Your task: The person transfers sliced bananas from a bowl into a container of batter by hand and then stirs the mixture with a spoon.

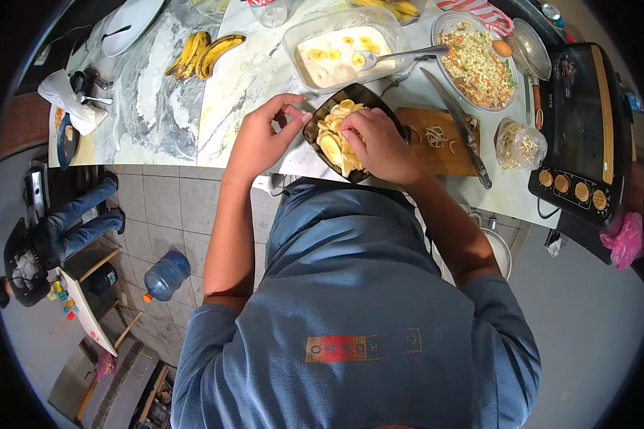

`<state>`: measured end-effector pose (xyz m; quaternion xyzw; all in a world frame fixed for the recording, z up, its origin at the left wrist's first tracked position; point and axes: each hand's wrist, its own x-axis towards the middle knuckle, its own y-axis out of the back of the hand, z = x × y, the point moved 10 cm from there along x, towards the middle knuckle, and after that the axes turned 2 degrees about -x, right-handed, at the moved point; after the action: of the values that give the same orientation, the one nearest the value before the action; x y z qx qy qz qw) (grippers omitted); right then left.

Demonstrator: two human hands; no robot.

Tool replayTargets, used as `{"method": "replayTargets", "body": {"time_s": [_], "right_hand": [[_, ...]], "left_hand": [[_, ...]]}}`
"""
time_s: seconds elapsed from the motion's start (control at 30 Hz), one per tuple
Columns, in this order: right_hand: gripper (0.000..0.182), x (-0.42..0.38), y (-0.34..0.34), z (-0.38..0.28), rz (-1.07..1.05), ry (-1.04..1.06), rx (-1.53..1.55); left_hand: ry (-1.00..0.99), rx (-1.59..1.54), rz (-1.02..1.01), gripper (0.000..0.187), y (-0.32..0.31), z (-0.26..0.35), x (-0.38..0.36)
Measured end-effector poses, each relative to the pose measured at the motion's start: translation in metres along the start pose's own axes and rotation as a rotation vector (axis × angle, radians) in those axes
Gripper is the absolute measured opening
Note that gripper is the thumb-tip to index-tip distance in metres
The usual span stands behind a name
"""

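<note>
Currently we note banana slices heaped in the dark bowl, heap's length running toward us — right hand nearer, bunched fingers down among them, left hand curled just beside the rim — whether either pinches anything, we cannot tell.

A kitchen is being shown: a marbled counter is being crowded by a toaster oven, a cutting board, a knife, bananas and food containers.
</note>
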<state>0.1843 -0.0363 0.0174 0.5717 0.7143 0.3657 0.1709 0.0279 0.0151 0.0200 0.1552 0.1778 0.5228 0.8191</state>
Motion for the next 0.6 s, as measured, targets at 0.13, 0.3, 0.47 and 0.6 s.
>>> {"method": "replayTargets", "body": {"time_s": [0.13, 0.3, 0.47, 0.6], "right_hand": [[0.01, 0.0017, 0.004, -0.0032, 0.03, 0.007, -0.046], [0.011, 0.0025, 0.0047, 0.0017, 0.048, -0.026, -0.013], [0.018, 0.0046, 0.0075, 0.0008, 0.022, -0.073, 0.007], [0.022, 0.0047, 0.004, 0.0042, -0.026, -0.117, 0.002]], "left_hand": [[-0.012, -0.008, -0.001, 0.029, 0.0002, -0.0021, 0.0004], [-0.014, -0.014, -0.007, 0.029, -0.0027, -0.0017, 0.0005], [-0.013, -0.02, -0.008, 0.03, -0.0035, -0.0021, 0.0013], [-0.033, -0.047, 0.035, 0.031, -0.0014, -0.0002, 0.0009]]}}
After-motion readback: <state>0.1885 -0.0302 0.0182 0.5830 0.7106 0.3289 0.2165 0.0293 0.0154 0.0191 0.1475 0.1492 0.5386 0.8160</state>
